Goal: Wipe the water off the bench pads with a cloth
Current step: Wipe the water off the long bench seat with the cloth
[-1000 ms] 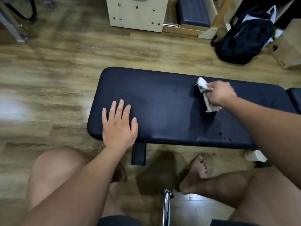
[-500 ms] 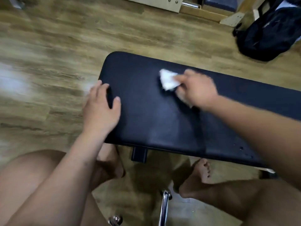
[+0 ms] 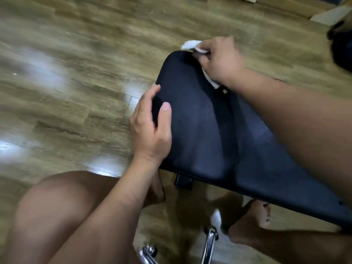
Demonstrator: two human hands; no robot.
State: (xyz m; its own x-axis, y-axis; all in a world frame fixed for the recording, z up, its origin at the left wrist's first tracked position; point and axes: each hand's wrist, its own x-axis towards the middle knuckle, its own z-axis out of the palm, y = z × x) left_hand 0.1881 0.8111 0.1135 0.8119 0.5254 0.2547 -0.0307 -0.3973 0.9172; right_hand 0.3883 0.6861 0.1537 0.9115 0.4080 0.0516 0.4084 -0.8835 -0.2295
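Cloth (image 3: 190, 44) | right hand (image 3: 219, 61) grips it at bench pad (image 3: 200, 121) corner | left hand (image 3: 150, 128) clasps pad edge

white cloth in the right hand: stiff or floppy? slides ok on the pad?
Probably floppy: the cloth is bunched in the right hand, with ends sticking out on both sides. Likely light: fingers alone hold it. It should glide on the pad, which looks smooth and slightly shiny.
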